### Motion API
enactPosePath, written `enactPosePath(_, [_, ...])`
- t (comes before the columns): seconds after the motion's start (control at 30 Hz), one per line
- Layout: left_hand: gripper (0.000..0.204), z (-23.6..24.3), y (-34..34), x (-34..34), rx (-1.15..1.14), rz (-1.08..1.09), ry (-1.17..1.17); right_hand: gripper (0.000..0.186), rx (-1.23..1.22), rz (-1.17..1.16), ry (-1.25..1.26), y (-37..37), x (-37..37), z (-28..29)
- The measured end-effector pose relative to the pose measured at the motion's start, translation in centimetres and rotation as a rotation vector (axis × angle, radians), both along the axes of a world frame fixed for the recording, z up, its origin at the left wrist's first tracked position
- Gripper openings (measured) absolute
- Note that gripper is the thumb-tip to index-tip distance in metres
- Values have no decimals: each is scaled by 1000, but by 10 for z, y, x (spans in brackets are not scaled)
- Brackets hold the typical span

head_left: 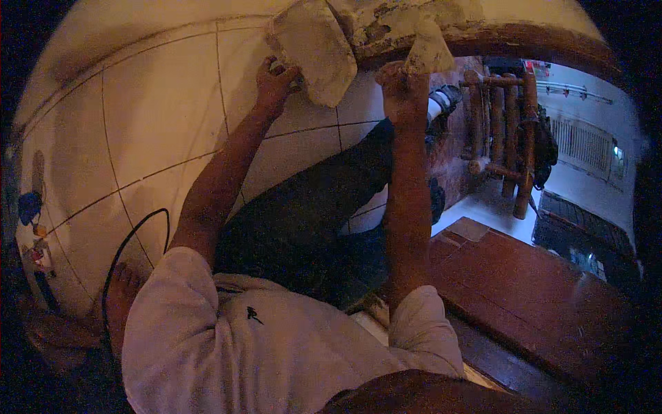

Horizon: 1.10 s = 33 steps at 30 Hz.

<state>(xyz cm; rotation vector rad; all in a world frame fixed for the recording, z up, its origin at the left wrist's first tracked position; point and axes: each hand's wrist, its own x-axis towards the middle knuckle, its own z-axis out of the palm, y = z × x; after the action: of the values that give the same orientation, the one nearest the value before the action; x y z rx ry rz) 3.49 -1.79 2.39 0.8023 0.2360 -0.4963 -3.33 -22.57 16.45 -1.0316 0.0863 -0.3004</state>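
Note:
My left hand (276,86) is closed on the lower left edge of a pale, flat board (310,52) with a whitish, smeared-looking face. The board is tilted in front of the wall. My right hand (403,96) is wrapped round the narrow end of a putty knife (430,50). Its pale blade widens upward and lies against, or just in front of, a patchy, flaking strip of wall (383,27). The blade's far edge is hard to make out in the dim light, and the knife's handle is hidden in my fist.
A dark brown edge (496,41) runs below the flaking wall. At right are a wooden log frame (510,131) and a reddish-brown wooden surface (531,297). A black cable (131,238) loops over pale tiles (165,103) at left; small items (38,241) lie beyond it.

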Motion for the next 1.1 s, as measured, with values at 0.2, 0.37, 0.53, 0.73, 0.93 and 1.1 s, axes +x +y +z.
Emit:
enactPosePath(0.2, [54, -2, 2, 2, 12, -10, 14, 30, -542, 15, 41, -12, 5, 31])
enactPosePath(0.37, [60, -4, 1, 0, 40, 16, 22, 29, -1401, -122, 177, -28, 12, 52])
enactPosePath(0.53, [63, -8, -1, 4, 72, -1, -29, 28, -1950, -73, -37, -42, 26, 65])
enactPosePath(0.73, [65, -10, 0, 3, 56, 36, -77, 35, -2815, 22, 375, -31, 38, 61])
enactPosePath(0.93, [62, -18, -2, 5, 181, 19, -143, 24, -2986, 8, 285, -19, 48, 56])
enactPosePath(1.1, [63, -30, -8, 3, 256, 29, -221, 19, -2931, 111, 303, -11, 49, 65])
